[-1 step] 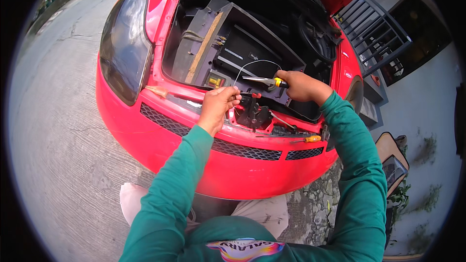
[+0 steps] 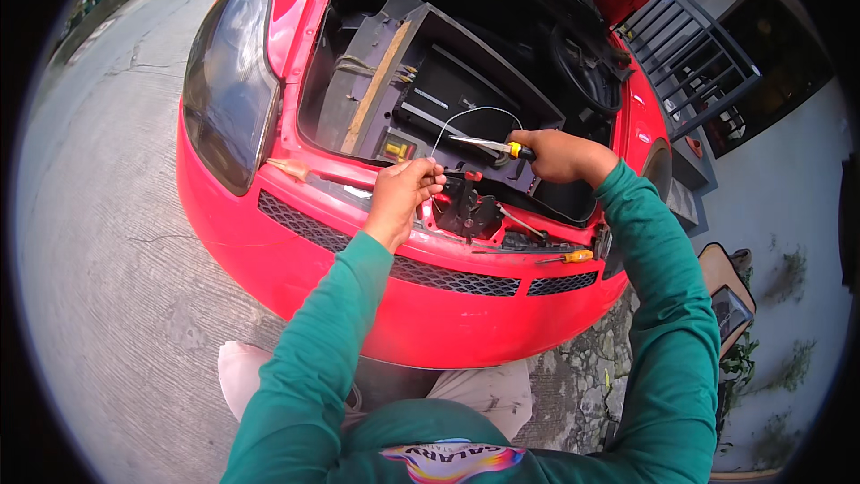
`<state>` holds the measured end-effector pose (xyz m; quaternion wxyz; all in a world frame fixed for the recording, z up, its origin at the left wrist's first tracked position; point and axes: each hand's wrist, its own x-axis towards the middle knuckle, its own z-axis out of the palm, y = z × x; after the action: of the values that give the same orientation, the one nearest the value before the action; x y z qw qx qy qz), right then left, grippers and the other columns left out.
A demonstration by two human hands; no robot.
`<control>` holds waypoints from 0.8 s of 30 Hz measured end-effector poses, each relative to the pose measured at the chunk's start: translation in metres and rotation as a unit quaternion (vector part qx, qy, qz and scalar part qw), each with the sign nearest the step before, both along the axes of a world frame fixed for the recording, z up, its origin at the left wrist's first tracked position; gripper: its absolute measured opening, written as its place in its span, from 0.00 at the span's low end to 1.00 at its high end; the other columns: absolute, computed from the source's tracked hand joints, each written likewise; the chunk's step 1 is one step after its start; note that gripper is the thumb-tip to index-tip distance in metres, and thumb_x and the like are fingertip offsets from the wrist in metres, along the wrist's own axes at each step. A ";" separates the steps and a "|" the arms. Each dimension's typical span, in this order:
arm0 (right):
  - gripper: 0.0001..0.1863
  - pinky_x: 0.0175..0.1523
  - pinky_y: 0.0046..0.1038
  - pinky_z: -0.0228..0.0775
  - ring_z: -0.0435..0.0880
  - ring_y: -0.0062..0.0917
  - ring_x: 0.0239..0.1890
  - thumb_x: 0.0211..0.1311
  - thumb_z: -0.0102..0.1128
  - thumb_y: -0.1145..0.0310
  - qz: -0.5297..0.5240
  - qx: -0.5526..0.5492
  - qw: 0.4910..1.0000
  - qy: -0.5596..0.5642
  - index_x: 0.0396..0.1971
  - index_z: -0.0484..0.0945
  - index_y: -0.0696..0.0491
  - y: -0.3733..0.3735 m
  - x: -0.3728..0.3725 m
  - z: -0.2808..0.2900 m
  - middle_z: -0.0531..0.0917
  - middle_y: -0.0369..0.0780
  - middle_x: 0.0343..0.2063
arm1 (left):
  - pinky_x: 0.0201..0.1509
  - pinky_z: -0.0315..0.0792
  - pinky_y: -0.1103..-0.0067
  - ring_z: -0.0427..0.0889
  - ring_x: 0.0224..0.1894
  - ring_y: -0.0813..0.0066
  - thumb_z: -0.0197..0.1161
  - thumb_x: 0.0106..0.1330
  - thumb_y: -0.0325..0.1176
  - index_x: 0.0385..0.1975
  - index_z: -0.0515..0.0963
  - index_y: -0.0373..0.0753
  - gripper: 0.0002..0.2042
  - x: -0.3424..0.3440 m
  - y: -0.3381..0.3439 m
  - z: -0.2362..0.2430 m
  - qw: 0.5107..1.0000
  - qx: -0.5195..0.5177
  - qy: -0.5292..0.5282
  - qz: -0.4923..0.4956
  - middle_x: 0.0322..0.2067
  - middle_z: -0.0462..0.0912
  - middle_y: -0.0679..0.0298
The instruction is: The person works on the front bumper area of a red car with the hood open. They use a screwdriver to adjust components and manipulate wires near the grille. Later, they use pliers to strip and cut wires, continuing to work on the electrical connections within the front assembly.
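Pale wire (image 2: 479, 108) arcs over the open front of the red car (image 2: 466, 323), and from afar I have the left hand (image 2: 403, 197) pinching it while the right hand (image 2: 563, 159) grips pliers (image 2: 484, 142). I judge this step as shaping or placing the wire; the next move seems to call for a firm pinch and steady plier tips, well above the screwdriver (image 2: 578, 256).

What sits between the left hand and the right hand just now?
In the head view, the pliers gripped by the right hand point toward the left hand, and a thin pale wire arches across the gap.
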<state>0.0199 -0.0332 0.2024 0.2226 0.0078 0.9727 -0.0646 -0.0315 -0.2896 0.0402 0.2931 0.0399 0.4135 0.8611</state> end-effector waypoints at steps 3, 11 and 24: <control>0.34 0.52 0.37 0.75 0.86 0.40 0.45 0.55 0.59 0.79 0.037 0.046 0.988 -0.144 0.66 0.79 0.44 -0.012 -0.024 0.027 0.87 0.45 0.40 | 0.50 0.84 0.75 0.89 0.43 0.68 0.58 0.76 0.38 0.41 0.81 0.29 0.15 -0.002 -0.002 -0.001 1.000 0.001 -0.018 0.013 0.39 0.87 0.56; 0.34 0.45 0.30 0.72 0.79 0.25 0.38 0.54 0.64 0.75 0.039 0.029 0.947 -0.316 0.66 0.80 0.43 -0.028 -0.056 0.015 0.83 0.35 0.35 | 0.49 0.84 0.75 0.89 0.42 0.69 0.60 0.75 0.37 0.41 0.81 0.30 0.13 -0.002 -0.001 -0.006 1.000 0.014 -0.023 0.005 0.39 0.86 0.57; 0.24 0.42 0.25 0.71 0.77 0.20 0.35 0.59 0.67 0.73 -0.053 -0.082 0.970 -0.223 0.58 0.86 0.49 -0.029 -0.052 0.019 0.81 0.32 0.32 | 0.48 0.82 0.77 0.89 0.41 0.71 0.64 0.76 0.42 0.41 0.82 0.32 0.15 -0.001 -0.001 -0.002 1.000 0.004 -0.014 0.003 0.39 0.87 0.58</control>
<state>-0.0320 -0.0619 0.2218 0.4301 0.0547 0.8881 -0.1526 -0.0327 -0.2904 0.0378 0.2958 0.0281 0.4059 0.8643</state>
